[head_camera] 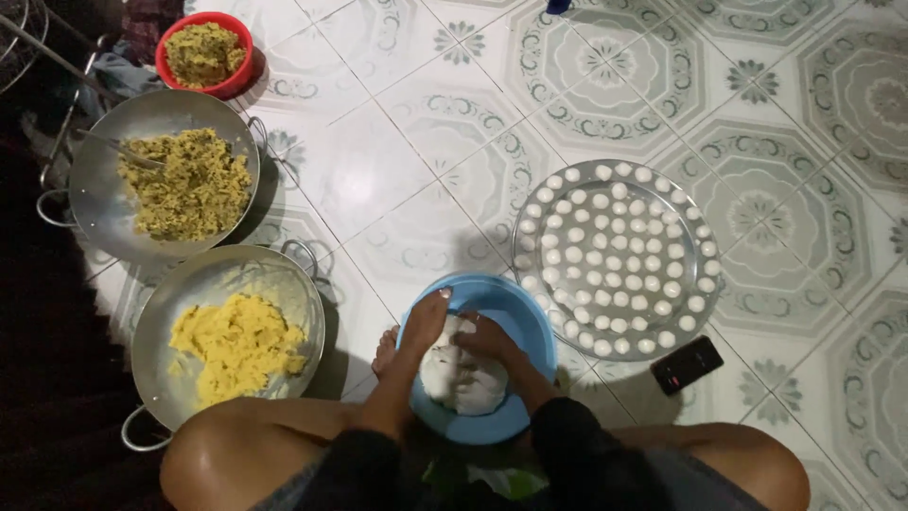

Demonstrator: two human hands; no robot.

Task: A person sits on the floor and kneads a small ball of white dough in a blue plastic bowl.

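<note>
The person sits on the tiled floor (397, 123) with knees spread, so the blue basin (530, 326) rests between the legs, right under both hands. In it lies a lump of white dough (454, 383), filling the near side of the basin.

The left hand (424, 322) lies at the basin's left rim, fingers together and only slightly bent, the fingertips pointing away from the body. It seems to steady the basin and press against the dough's edge; whether it actually clasps anything I cannot tell. The right hand (487, 339) lies on top of the dough, fingers curled down into it, half closed as in kneading or pinching off a piece. The dough sits directly beneath these fingers and toward the person from them.

Just beyond the right fingertips and out to their right stands a round metal tray (705, 232), filled with rows of small white balls (605, 255), close enough to reach from the basin. Beside the tray, on the near side, lies a dark phone (688, 364).

Well off to the left of the left fingers sit two metal pans: the nearer pan (175, 312) holds a yellow mash (236, 345), the farther pan (104, 161) a coarser yellow-green mix (189, 185) with a spoon (123, 147) stuck in it. Beyond them stands a red bowl (241, 57) with more of that mix.
</note>
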